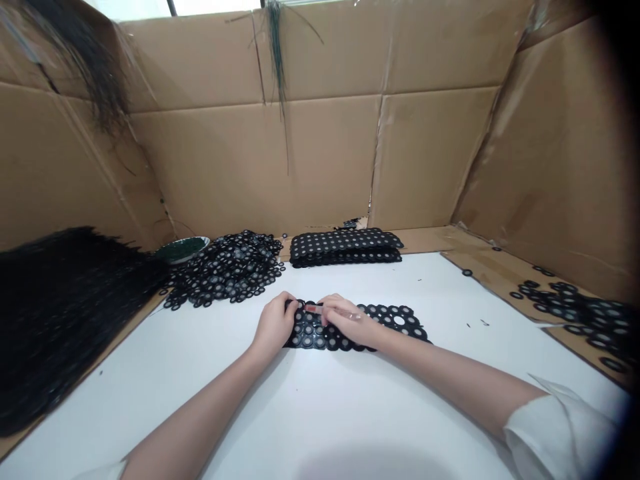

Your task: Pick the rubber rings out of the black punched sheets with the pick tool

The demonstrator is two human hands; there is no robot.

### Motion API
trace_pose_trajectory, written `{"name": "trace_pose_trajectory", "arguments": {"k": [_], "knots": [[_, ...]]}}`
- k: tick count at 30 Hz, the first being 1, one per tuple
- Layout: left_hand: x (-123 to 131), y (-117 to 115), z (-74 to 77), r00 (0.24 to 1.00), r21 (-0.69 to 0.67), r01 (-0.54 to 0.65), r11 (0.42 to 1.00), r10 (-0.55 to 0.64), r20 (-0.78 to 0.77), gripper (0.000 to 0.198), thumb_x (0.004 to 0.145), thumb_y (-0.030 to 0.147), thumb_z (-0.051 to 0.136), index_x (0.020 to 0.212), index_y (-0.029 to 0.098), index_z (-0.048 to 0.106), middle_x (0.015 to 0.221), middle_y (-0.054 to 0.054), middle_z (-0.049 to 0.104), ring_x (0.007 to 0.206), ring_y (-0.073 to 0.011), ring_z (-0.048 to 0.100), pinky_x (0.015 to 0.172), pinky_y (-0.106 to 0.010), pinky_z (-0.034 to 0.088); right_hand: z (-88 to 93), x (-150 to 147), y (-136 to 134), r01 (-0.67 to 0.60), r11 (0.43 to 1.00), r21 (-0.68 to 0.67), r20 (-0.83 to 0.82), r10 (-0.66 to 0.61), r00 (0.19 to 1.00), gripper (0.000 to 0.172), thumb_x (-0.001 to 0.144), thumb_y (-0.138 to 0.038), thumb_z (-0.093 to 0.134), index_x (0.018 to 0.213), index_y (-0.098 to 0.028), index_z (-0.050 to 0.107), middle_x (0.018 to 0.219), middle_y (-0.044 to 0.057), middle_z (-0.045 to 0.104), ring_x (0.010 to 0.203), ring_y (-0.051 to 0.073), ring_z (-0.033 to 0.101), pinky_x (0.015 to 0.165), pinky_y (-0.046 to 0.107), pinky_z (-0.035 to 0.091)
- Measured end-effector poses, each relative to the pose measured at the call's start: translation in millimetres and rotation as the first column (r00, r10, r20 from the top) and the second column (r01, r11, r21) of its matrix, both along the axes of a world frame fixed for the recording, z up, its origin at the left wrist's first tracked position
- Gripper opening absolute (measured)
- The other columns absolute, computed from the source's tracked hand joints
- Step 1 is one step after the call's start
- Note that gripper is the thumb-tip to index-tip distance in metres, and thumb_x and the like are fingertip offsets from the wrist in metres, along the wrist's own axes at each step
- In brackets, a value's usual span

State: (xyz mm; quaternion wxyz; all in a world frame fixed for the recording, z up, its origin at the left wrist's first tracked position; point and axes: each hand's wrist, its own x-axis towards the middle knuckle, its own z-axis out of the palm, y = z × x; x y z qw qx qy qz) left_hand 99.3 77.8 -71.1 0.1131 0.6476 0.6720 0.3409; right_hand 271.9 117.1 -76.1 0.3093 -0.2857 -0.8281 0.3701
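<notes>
A flat black panel of joined rings [320, 340] lies on the white board in front of me. My left hand [277, 320] is closed on the panel's left end, its thumb and fingers at the upper left corner. In my right hand [345, 317] is a slim pen-like tool [315, 309] with a clear handle and a reddish part near the tip. That tip points left, toward the rings beside my left fingers. Part of the panel is hidden under my right hand and wrist. One ring hole [399, 321] toward the right shows white.
Loose black rings [230, 267] are heaped at back left, near a bowl [183, 249] of dark green bits. Finished-looking ring panels [345, 247] are stacked at the back. Black strands [60, 313] lie left; more rings [580, 310] lie right. Cardboard walls [320, 153] surround the white board [350, 407].
</notes>
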Motion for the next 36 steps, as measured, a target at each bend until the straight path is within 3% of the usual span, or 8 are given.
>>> {"name": "trace_pose_trajectory", "arguments": {"k": [4,13,17,23,26,30,33,36], "knots": [[-3.0,2.5,-1.1,0.999,0.001,0.026,1.000,-0.026,0.045,0.015,0.079,0.024,0.036,0.075,0.021,0.051,0.072,-0.002,0.060,0.071,-0.0186,0.054,0.068,-0.030,0.038,5.1,6.9,6.1,-0.060,0.992,-0.115,-0.041,0.056,0.998,0.028,0.074,-0.015,0.037,0.051,-0.019,0.052,0.085,0.003,0.060,0.106,0.020,0.046,0.097,0.034,0.026],[-5.9,8.4,-5.8,0.993,-0.011,0.021,1.000,-0.020,0.112,0.014,0.077,0.028,0.040,0.072,0.020,0.052,0.076,-0.003,0.061,0.076,-0.0195,0.055,0.072,-0.031,0.039,-0.6,6.7,11.4,-0.094,0.987,-0.131,-0.021,0.092,0.995,0.032,0.071,-0.014,0.037,0.046,-0.022,0.054,0.074,0.001,0.062,0.110,0.019,0.045,0.100,0.036,0.024],[-7.0,3.0,-6.3,0.986,-0.069,0.017,0.997,-0.005,0.165,0.019,0.071,0.031,0.049,0.088,0.020,0.049,0.075,0.000,0.059,0.072,-0.0185,0.055,0.068,-0.030,0.041,0.4,6.2,7.4,-0.046,0.987,-0.155,-0.040,0.040,0.998,0.030,0.071,-0.014,0.037,0.049,-0.021,0.057,0.086,0.002,0.062,0.109,0.019,0.045,0.100,0.037,0.026],[-10.6,2.5,-7.6,0.976,-0.176,0.049,0.983,-0.009,0.219,0.034,0.065,0.021,0.054,0.098,0.019,0.046,0.072,0.000,0.055,0.070,-0.0173,0.054,0.066,-0.029,0.041,1.8,9.3,9.7,-0.072,0.987,-0.146,-0.074,0.061,0.995,0.033,0.075,-0.015,0.035,0.051,-0.021,0.057,0.076,0.002,0.061,0.107,0.019,0.047,0.100,0.037,0.026],[-5.3,1.3,-9.7,0.966,-0.165,-0.006,0.986,0.049,0.253,0.035,0.065,0.017,0.053,0.099,0.019,0.045,0.073,-0.001,0.056,0.071,-0.0176,0.055,0.067,-0.030,0.042,-0.4,7.5,3.8,-0.032,0.996,-0.084,-0.016,0.030,0.999,0.030,0.075,-0.014,0.037,0.054,-0.020,0.056,0.089,0.003,0.059,0.107,0.019,0.045,0.099,0.039,0.028],[14.0,-10.8,-10.6,0.945,-0.068,-0.178,0.982,0.190,0.267,0.026,0.071,0.015,0.045,0.096,0.020,0.044,0.080,-0.005,0.058,0.078,-0.0196,0.056,0.072,-0.033,0.041,-7.2,1.0,-11.6,-0.005,0.980,0.199,0.031,-0.001,1.000,0.025,0.081,-0.017,0.037,0.065,-0.020,0.055,0.093,0.006,0.055,0.101,0.021,0.044,0.089,0.039,0.036],[27.5,-21.5,-8.1,0.940,-0.025,-0.174,0.984,0.173,0.294,0.022,0.074,0.015,0.041,0.095,0.020,0.040,0.082,-0.006,0.060,0.080,-0.0201,0.057,0.072,-0.033,0.042,-11.4,-2.4,-18.0,0.023,0.930,0.368,0.059,-0.048,0.997,0.021,0.084,-0.019,0.035,0.073,-0.019,0.053,0.091,0.008,0.053,0.093,0.021,0.044,0.081,0.038,0.038],[29.7,-24.9,-3.2,0.966,-0.028,-0.148,0.989,0.151,0.211,0.022,0.074,0.014,0.041,0.095,0.019,0.040,0.086,-0.008,0.060,0.083,-0.0221,0.056,0.073,-0.034,0.041,-11.9,-2.2,-16.6,-0.001,0.929,0.371,0.101,-0.039,0.994,0.021,0.086,-0.020,0.034,0.073,-0.019,0.051,0.083,0.007,0.053,0.086,0.019,0.044,0.077,0.036,0.038]]}}
